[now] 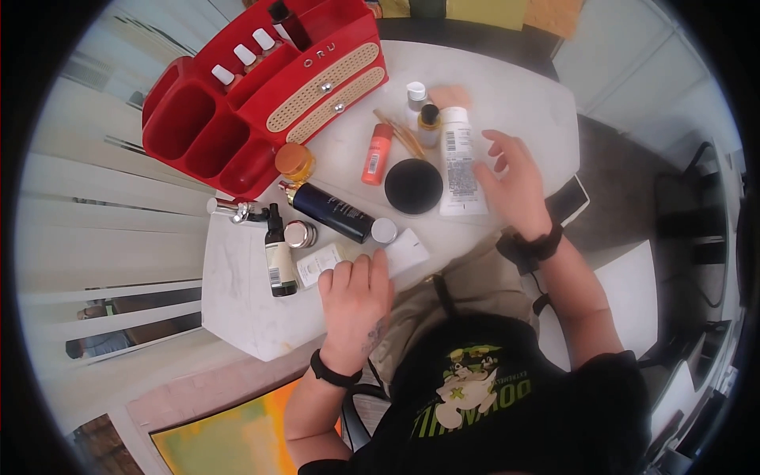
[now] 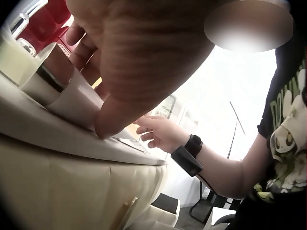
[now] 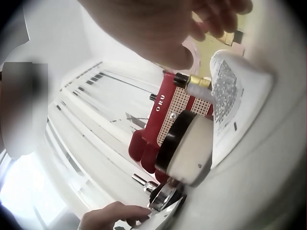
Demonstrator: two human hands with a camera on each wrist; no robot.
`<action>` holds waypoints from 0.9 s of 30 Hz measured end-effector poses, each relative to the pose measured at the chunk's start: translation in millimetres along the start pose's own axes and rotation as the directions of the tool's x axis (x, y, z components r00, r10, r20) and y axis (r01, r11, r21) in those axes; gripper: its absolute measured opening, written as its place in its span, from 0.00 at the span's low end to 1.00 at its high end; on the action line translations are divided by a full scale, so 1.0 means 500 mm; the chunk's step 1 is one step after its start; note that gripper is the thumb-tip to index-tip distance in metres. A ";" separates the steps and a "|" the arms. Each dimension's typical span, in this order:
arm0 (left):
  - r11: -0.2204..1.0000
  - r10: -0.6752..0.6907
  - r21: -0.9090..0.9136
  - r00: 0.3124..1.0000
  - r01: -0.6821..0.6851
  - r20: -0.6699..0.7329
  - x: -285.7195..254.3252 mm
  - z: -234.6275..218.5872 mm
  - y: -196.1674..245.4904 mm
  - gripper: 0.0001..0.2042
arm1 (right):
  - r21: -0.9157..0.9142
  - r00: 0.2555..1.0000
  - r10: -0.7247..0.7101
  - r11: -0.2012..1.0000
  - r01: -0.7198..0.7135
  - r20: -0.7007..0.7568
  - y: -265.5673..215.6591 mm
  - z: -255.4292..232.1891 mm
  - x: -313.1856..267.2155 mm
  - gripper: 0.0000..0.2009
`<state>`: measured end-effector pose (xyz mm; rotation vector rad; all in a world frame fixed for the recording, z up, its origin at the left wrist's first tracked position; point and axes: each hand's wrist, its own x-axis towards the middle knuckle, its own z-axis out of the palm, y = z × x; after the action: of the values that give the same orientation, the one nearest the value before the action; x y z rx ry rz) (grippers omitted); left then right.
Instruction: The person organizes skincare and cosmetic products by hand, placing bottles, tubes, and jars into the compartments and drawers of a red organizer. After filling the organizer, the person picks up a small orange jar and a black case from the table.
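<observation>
Near the table's front edge, my left hand reaches over the tabletop with fingers loosely bent. Its fingertips are right beside a white tube with a silver cap and a pale rectangular bottle. The left wrist view shows the thumb close against the tube's white body. My right hand, fingers relaxed and slightly spread, hovers at the side of a large white printed tube. A black-lidded round jar sits left of that tube.
A red organizer with drawers stands at the back left. Between it and my hands are a dark blue bottle, a black spray bottle, an orange-lidded jar and a coral tube. A yellow-collared bottle stands farther back.
</observation>
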<state>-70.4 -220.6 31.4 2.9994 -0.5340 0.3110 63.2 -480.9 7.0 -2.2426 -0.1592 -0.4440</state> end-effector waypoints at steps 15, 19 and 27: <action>0.988 -0.049 -0.157 0.975 0.014 -0.219 -0.002 0.002 -0.007 0.25 | 0.431 0.988 0.153 0.894 -0.123 -0.036 0.092 0.038 -0.011 0.16; 0.914 -0.286 -0.366 0.916 0.173 -0.280 -0.020 -0.019 -0.023 0.26 | 0.348 0.991 0.129 0.931 -0.108 -0.036 0.051 0.020 -0.014 0.17; 0.620 -0.612 -0.736 0.754 0.272 -0.237 0.116 -0.027 -0.120 0.18 | 0.031 0.832 -0.535 0.843 0.536 0.146 -0.092 0.006 0.005 0.28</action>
<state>1.3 -182.3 54.6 2.1150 0.1776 0.6231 54.3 -448.7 38.9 -2.2200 -0.8865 -0.5683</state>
